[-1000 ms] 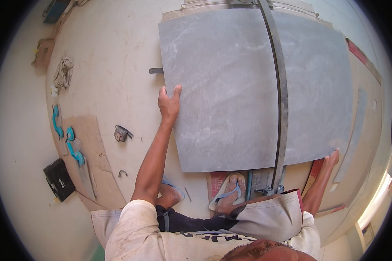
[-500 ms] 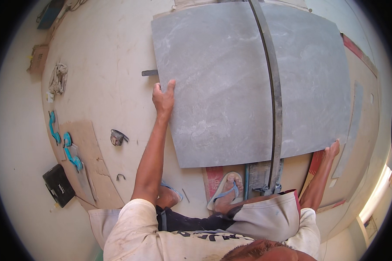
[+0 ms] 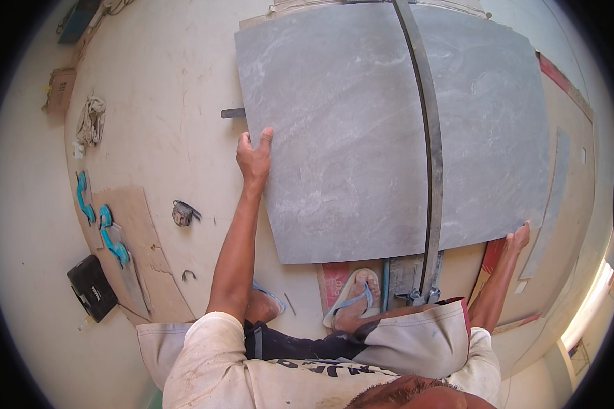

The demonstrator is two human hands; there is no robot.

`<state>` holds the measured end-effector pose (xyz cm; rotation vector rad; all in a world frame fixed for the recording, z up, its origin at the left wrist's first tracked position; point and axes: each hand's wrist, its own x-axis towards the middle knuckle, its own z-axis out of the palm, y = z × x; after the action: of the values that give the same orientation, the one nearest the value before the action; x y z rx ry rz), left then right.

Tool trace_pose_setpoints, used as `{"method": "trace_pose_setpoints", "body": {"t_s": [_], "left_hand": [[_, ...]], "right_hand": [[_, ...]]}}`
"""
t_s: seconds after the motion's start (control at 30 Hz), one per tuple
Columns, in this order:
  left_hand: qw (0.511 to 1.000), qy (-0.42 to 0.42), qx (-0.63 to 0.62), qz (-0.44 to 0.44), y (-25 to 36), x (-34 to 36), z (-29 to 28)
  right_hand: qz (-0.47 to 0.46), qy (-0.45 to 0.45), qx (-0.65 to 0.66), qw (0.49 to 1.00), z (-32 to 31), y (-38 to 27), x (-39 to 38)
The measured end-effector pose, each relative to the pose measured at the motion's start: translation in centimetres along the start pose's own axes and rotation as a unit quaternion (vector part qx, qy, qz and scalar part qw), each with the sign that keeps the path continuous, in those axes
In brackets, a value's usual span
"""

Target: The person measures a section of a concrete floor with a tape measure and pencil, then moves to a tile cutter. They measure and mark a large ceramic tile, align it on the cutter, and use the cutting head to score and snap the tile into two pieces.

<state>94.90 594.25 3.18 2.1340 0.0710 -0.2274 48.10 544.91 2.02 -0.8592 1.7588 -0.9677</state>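
at centre, grey slab (image 3: 382,136) seemed heavy, brittle, best edge-held; left hand (image 3: 254,162) pinched left side, right hand (image 3: 518,237) lower-right corner.

Slab (image 3: 341,143): smooth, matt, grey stone-look w/ chalky veins. Bar (image 3: 434,150): dull metal, scuffed. Case (image 3: 92,290): blk, plastic-looking. Rag (image 3: 91,121): crumpled cloth. Shirt (image 3: 273,385): matt cloth, w/ stains.
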Motion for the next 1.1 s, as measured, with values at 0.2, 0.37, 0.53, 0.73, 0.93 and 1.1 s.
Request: {"method": "trace_pose_setpoints", "body": {"t_s": [0.2,0.37,0.53,0.73,0.93,1.1], "left_hand": [[1.0,0.005,0.007,-0.002,-0.8,0.1,-0.4],[1.0,0.003,0.02,-0.005,0.6,-0.2,-0.1],[1.0,0.001,-0.004,-0.02,0.3,-0.1,-0.2],[0.999,-0.012,0.027,-0.032,0.8,-0.1,-0.4],[0.999,-0.021,0.011,-0.044,0.5,0.2,-0.6],[0.999,-0.014,0.018,-0.026,-0.3,0.5,-0.3]], "right_hand": [[0.026,-0.018,0.006,0.999,0.8,-0.7,-2.2],[0.01,-0.017,-0.007,1.0,-0.5,-0.3,0.2],[0.035,0.001,0.045,0.998,-0.5,-0.9,-0.4],[0.009,-0.016,0.057,0.998,-1.5,-2.8,-1.1],[0.003,0.002,0.072,0.997,-1.4,-4.7,-2.4],[0.02,-0.005,0.081,0.996,-1.6,-4.5,-1.7]]}}
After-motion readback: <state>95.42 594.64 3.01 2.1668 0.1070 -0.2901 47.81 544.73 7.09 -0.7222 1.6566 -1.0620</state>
